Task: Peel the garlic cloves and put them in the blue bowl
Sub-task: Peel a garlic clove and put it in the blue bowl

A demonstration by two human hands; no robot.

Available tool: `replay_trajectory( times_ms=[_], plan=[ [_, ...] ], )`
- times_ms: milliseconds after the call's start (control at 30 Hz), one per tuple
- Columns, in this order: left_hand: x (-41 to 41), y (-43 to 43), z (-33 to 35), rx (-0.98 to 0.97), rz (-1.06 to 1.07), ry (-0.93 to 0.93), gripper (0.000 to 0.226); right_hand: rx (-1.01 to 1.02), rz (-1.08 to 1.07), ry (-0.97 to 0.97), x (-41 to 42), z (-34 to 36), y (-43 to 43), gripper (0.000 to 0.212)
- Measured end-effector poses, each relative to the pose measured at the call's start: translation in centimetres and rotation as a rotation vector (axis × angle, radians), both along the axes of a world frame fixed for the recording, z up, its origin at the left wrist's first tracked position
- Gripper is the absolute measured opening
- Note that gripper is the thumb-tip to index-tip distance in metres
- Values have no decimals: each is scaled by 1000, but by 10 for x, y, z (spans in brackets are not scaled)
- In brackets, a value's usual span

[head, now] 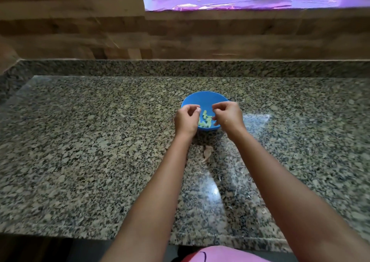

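A small blue bowl (204, 99) sits on the granite counter, a little right of centre. Several pale peeled garlic cloves (206, 119) lie in its near side. My left hand (186, 119) hovers over the bowl's left rim with its fingers curled in. My right hand (228, 115) hovers over the right rim, fingers curled too. Whether either hand pinches a clove or a bit of skin is hidden by the fingers. A scrap of garlic skin (207, 153) lies on the counter just in front of the bowl.
The speckled granite counter (100, 141) runs wide to both sides, with its front edge (120, 235) near me. A wooden wall (180, 37) rises behind it, with a window sill (250, 3) at the upper right.
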State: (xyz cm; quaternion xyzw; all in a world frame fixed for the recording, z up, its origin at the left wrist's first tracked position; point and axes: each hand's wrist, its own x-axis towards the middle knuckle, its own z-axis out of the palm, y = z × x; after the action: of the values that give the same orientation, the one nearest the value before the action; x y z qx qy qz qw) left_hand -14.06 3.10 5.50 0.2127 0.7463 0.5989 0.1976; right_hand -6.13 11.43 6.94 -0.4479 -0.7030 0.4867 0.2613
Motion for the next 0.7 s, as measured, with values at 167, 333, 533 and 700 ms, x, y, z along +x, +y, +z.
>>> replay_trajectory(
  times_ms=[167,333,533,700],
  plan=[
    [20,-28,-18,86,7,-69,10,-156,47,49,29,-8,-18,16],
    [42,-42,-53,-174,-27,-92,14,-256,87,18,47,-32,-36,14],
    [48,-47,-53,-345,-43,-45,14,-244,110,-159,49,-54,-37,9],
    [45,-46,-54,-297,-143,-143,22,-366,129,-161,47,-58,-40,6]
  ],
)
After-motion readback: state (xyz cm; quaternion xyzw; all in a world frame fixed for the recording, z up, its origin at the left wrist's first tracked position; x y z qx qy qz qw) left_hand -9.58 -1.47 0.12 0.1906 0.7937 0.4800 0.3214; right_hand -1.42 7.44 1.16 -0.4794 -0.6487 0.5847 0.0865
